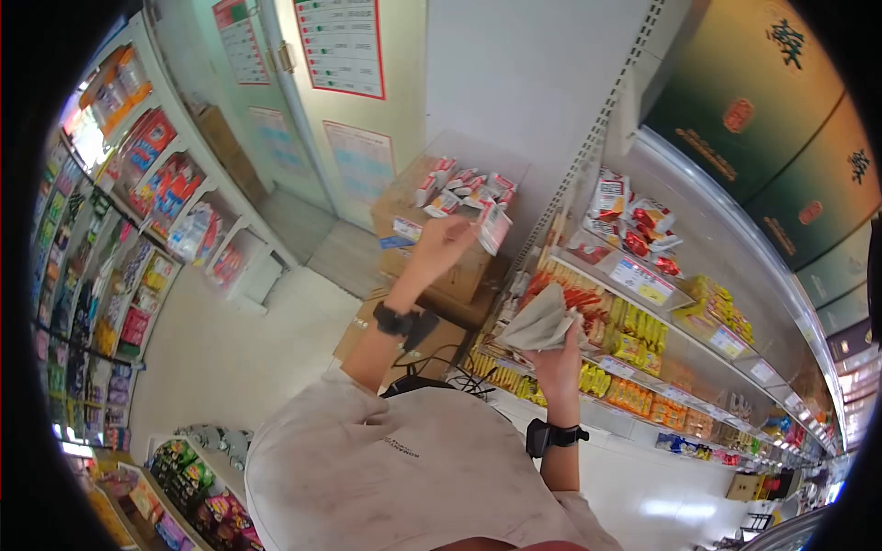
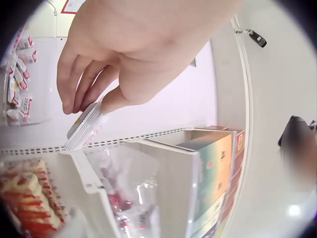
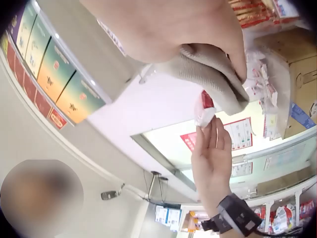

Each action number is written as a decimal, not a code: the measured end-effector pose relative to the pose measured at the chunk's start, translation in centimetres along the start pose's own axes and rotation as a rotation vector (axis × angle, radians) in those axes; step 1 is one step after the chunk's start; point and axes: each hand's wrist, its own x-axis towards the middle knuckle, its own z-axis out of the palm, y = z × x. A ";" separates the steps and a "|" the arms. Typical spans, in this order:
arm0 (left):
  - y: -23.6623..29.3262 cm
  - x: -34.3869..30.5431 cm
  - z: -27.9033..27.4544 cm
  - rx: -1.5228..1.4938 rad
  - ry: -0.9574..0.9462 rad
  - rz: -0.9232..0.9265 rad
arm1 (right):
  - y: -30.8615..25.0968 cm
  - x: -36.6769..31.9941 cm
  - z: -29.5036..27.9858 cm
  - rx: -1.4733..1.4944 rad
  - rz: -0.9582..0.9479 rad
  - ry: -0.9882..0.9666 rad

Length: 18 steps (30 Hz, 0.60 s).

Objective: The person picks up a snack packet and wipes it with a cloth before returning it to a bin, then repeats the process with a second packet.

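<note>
Packets (image 2: pixel 85 125), red and white and stacked flat, are pinched between the thumb and fingertips of the left hand (image 1: pixel 441 241), raised just in front of a cardboard box (image 1: pixel 397 213) heaped with similar packets. Lower and to its right, the right hand (image 1: pixel 559 354) clutches a crumpled grey cloth (image 1: pixel 542 321).

Nothing legible. Red-bordered notices (image 1: pixel 342 46) on door, shelf price tags (image 1: pixel 640 280), dark characters on green header panels (image 1: pixel 749 92), small shirt print (image 1: pixel 401 447): all too blurred to read.

Shop: snack-stocked shelves (image 1: pixel 643 317), price tags.
</note>
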 end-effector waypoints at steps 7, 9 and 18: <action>7.6 -8.2 -0.5 -0.388 -0.136 -0.180 | 2.5 4.9 7.7 -0.039 -0.147 -0.110; 7.4 -8.9 -0.8 -0.316 -0.126 -0.132 | 2.6 5.0 9.2 -0.038 -0.170 -0.100; 11.2 -10.1 -0.6 0.155 0.083 0.180 | 3.3 4.2 9.9 -0.475 -0.426 -0.057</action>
